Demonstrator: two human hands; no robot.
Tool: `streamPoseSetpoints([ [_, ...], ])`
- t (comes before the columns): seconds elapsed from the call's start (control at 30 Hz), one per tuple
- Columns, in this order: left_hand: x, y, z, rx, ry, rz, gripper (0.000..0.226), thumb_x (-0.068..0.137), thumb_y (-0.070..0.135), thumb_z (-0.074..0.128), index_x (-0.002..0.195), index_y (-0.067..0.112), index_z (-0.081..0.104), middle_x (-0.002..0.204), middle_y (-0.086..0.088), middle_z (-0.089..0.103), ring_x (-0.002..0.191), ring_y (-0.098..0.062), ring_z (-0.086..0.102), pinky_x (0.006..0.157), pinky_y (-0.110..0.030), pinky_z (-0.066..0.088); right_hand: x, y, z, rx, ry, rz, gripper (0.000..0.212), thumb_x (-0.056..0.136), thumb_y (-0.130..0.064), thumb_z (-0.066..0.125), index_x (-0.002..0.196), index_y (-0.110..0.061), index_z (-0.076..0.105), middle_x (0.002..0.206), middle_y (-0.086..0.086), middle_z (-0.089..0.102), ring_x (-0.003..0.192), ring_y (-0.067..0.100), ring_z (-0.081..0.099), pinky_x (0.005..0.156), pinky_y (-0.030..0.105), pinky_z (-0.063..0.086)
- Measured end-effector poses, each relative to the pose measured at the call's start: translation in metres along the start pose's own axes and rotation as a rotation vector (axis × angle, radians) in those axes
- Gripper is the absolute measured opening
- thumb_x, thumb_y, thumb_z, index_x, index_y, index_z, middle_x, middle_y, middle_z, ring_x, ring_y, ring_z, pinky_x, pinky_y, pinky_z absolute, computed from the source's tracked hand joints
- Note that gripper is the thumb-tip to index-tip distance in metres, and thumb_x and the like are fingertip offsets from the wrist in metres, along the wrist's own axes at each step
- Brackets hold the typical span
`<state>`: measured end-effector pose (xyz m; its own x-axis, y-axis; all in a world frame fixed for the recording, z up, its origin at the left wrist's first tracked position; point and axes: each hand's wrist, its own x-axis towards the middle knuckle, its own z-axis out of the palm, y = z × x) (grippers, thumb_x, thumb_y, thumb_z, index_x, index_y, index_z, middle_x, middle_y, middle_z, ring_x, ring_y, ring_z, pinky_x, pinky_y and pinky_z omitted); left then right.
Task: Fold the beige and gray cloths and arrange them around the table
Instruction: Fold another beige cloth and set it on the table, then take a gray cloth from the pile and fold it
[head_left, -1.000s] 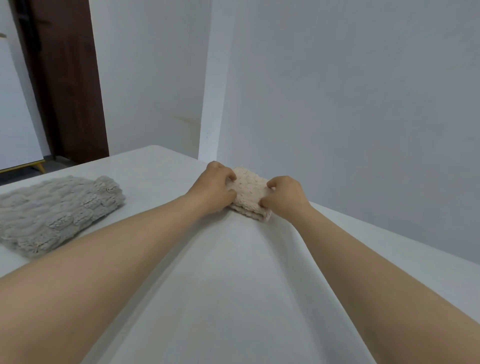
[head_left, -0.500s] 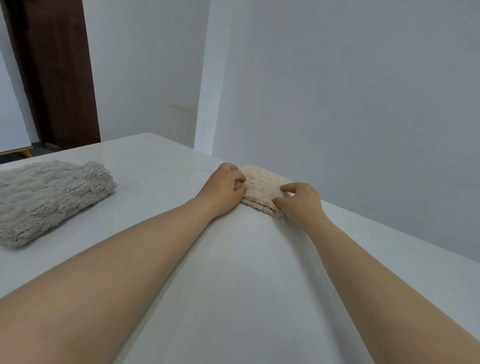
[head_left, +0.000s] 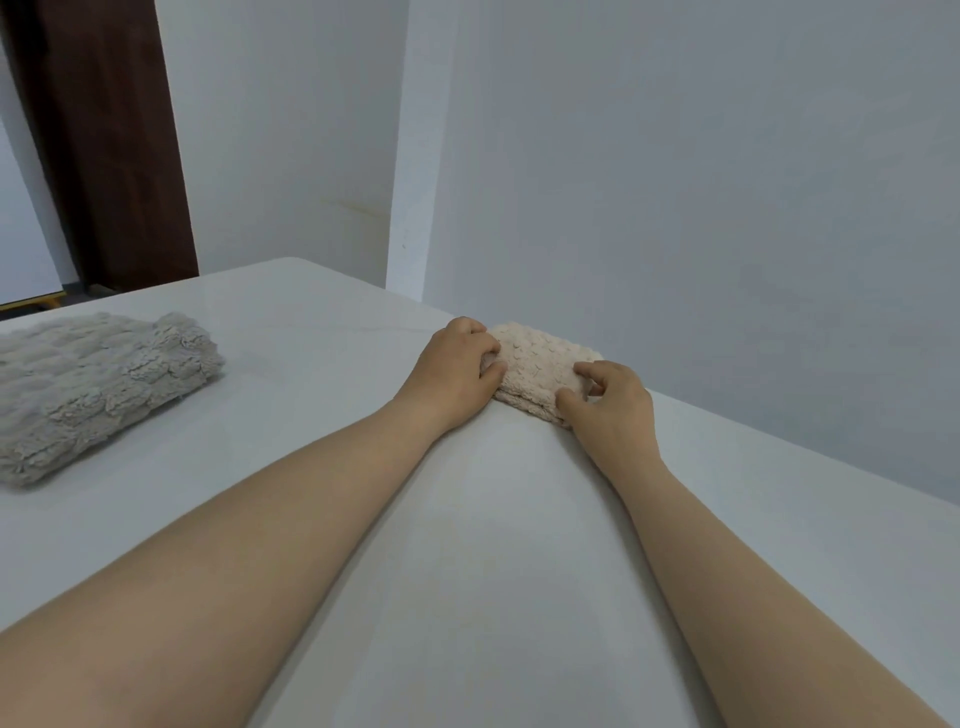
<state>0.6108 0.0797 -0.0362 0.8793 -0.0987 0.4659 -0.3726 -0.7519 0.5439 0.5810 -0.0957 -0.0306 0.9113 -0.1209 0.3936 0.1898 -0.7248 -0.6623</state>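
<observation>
Gripping the nubby, folded beige cloth — left hand and right hand at its ends.

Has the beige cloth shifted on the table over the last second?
Yes. The beige cloth has slid slightly right along the far edge of the table, away from the wall corner and the gray cloth.

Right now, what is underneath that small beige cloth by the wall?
The folded beige cloth lies on the white table, near its far edge. The left hand and right hand hold its ends. Anything tucked beneath or inside its folds is covered.
</observation>
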Motion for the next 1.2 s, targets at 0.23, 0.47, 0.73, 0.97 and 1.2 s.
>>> streamPoseSetpoints([
  [0.23,-0.016,0.01,-0.01,-0.008,0.03,-0.053,0.032,0.09,0.025,0.055,0.116,0.007,0.061,0.131,-0.007,0.046,0.109,-0.022,0.054,0.097,-0.025,0.038,-0.005,-0.001,-0.003,0.033,0.024,0.024,0.036,0.081,-0.015,0.064,0.116,-0.009,0.065,0.118,0.006,0.061,0.102,0.018,0.057,0.088,0.024,0.041],
  [0.47,-0.059,0.034,-0.035,-0.019,0.012,-0.1,0.037,0.091,0.023,0.054,0.126,0.01,0.055,0.139,-0.006,0.04,0.128,-0.019,0.041,0.095,-0.015,0.026,-0.029,-0.02,-0.024,0.176,0.002,0.144,0.051,0.087,-0.025,0.062,0.134,-0.009,0.051,0.139,0.006,0.05,0.126,0.02,0.048,0.104,0.034,0.04],
  [0.73,-0.13,0.097,-0.089,-0.018,-0.042,-0.093,0.034,0.092,0.024,0.05,0.125,0.017,0.055,0.129,0.0,0.052,0.117,-0.014,0.049,0.1,-0.03,0.041,-0.097,-0.059,-0.083,0.1,-0.031,-0.019,0.045,0.089,-0.026,0.062,0.132,-0.018,0.05,0.133,0.0,0.048,0.118,0.016,0.051,0.098,0.033,0.043],
  [0.97,-0.199,0.151,-0.138,0.019,-0.066,-0.104,0.033,0.092,0.025,0.05,0.124,0.018,0.055,0.13,0.002,0.053,0.118,-0.013,0.051,0.1,-0.031,0.042,-0.168,-0.074,-0.157,-0.044,-0.094,-0.116,0.041,0.089,-0.024,0.06,0.129,-0.018,0.053,0.126,0.0,0.054,0.105,0.011,0.054,0.093,0.031,0.047],
  [1.2,-0.271,0.206,-0.167,0.051,-0.095,-0.052,0.033,0.093,0.025,0.05,0.125,0.019,0.055,0.128,0.003,0.053,0.115,-0.011,0.051,0.098,-0.03,0.043,-0.248,-0.081,-0.225,-0.2,-0.211,-0.249,0.039,0.091,-0.025,0.058,0.129,-0.019,0.053,0.126,-0.001,0.054,0.109,0.012,0.054,0.094,0.032,0.047],
])
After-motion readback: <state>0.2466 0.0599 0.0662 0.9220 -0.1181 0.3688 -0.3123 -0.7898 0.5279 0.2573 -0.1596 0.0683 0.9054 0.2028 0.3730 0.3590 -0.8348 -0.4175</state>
